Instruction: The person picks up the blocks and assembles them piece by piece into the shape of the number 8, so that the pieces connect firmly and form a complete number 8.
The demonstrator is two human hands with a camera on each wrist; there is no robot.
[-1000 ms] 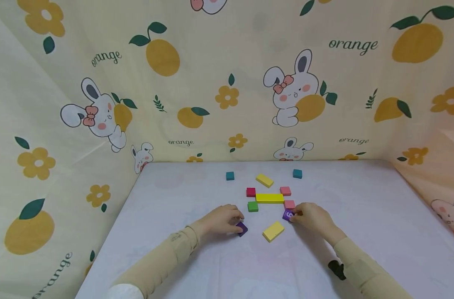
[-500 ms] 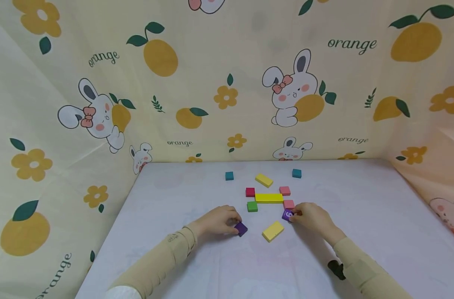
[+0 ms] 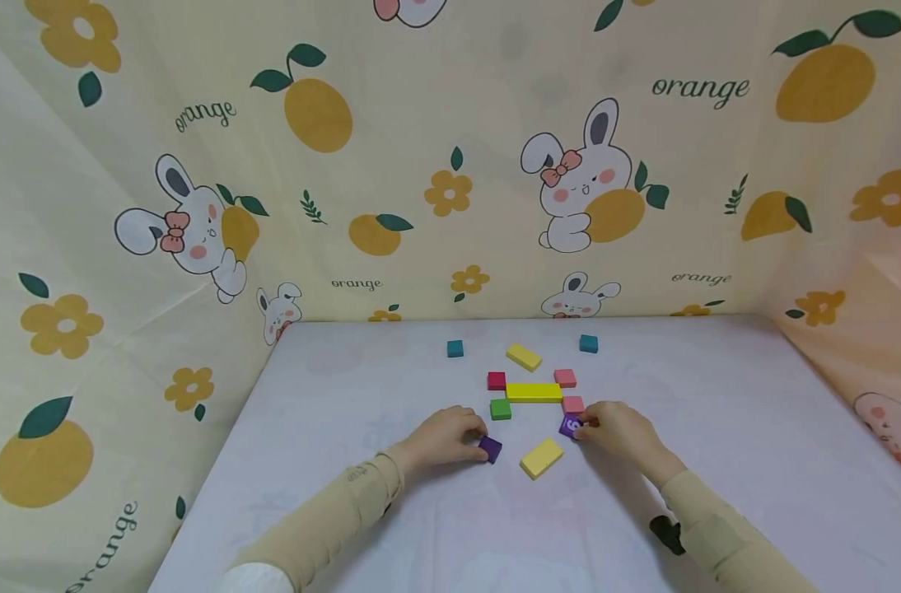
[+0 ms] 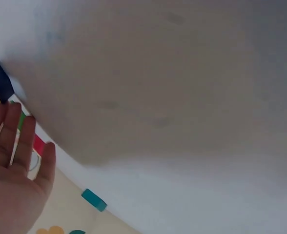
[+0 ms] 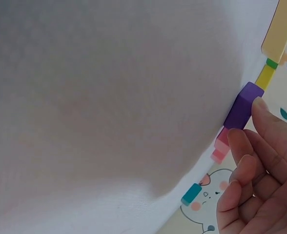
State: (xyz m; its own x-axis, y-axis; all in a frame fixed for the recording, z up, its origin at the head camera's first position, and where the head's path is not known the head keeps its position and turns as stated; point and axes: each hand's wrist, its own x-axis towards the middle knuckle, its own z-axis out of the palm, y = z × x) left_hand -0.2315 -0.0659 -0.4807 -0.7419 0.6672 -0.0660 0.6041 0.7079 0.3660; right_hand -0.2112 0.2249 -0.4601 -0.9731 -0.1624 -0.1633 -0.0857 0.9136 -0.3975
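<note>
My left hand (image 3: pixel 445 436) pinches a dark purple block (image 3: pixel 491 449) between thumb and fingers, left of the lower pale yellow block (image 3: pixel 542 459). In the left wrist view that dark block (image 4: pixel 0 80) shows at the fingertips of the hand (image 4: pixel 16 175). My right hand (image 3: pixel 623 432) pinches a purple block with a white mark (image 3: pixel 570 426), just below the lower pink block (image 3: pixel 572 404). The right wrist view shows this purple block (image 5: pixel 243 105) at the thumb and index finger of the hand (image 5: pixel 265 170).
A long yellow block (image 3: pixel 534 393) lies mid-table, with a red block (image 3: pixel 497 380) and green block (image 3: pixel 500 409) at its left and a pink block (image 3: pixel 565 378) at its upper right. Behind are a yellow block (image 3: pixel 524 357) and teal blocks (image 3: pixel 455 348) (image 3: pixel 588 344).
My left hand has moved slightly right with the dark purple block, towards the lower yellow block. My right hand and its purple block have stayed nearly in place.
</note>
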